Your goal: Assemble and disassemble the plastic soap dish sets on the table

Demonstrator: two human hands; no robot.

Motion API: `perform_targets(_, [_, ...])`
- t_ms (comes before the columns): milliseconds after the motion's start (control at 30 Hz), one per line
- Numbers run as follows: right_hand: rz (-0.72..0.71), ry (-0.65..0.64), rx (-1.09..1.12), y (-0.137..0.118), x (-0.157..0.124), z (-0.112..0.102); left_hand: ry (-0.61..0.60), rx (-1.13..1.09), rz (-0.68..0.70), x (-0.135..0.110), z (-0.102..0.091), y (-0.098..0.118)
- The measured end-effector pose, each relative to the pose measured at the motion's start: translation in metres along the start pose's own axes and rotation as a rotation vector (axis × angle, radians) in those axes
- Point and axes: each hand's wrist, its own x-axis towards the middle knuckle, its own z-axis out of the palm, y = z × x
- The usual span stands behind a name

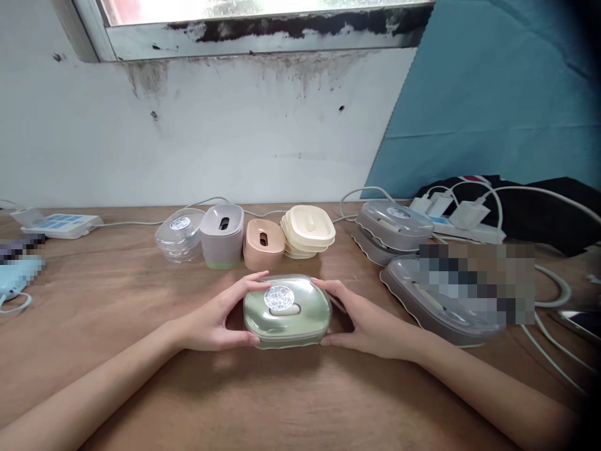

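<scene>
A green container [286, 313] with a clear lid and a round sticker rests on the wooden table [141, 300] in front of me. My left hand [220, 319] grips its left side, thumb below and fingers curled over the top edge. My right hand [364, 322] clasps its right side the same way. Behind it stand, left to right, a clear container [181, 235], a grey one [221, 236], a peach one [263, 244] and a stack of cream lids [308, 232].
Grey lidded boxes [392, 228] sit at the right, one larger box [432, 307] nearer me. A power strip with white chargers and cables [462, 219] lies at the back right, another strip [59, 224] at the back left. The wall is close behind.
</scene>
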Motion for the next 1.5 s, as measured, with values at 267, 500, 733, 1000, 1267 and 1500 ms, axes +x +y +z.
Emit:
perform_targets(267, [-0.02, 0.048, -0.05, -0.004, 0.003, 0.004, 0.035, -0.032, -0.001, 0.003, 0.002, -0.001])
perform_targets(500, [-0.09, 0.129, 0.01, -0.011, -0.001, 0.014, -0.012, 0.012, -0.025, 0.0, 0.005, -0.002])
perform_targets(733, [-0.089, 0.1, -0.231, -0.021, -0.035, 0.015, -0.035, 0.245, 0.032, 0.0, 0.013, -0.006])
perform_targets(1000, [-0.203, 0.311, -0.731, -0.041, -0.074, 0.007, -0.005, 0.556, 0.017, 0.004, 0.022, 0.001])
perform_targets(1267, [0.13, 0.486, -1.041, -0.036, -0.051, 0.004, 0.009, 0.582, 0.053, 0.005, 0.022, -0.002])
perform_targets(1500, [0.365, 0.404, -1.221, -0.026, -0.013, -0.013, 0.003, 0.604, 0.058, 0.004, 0.022, -0.003])
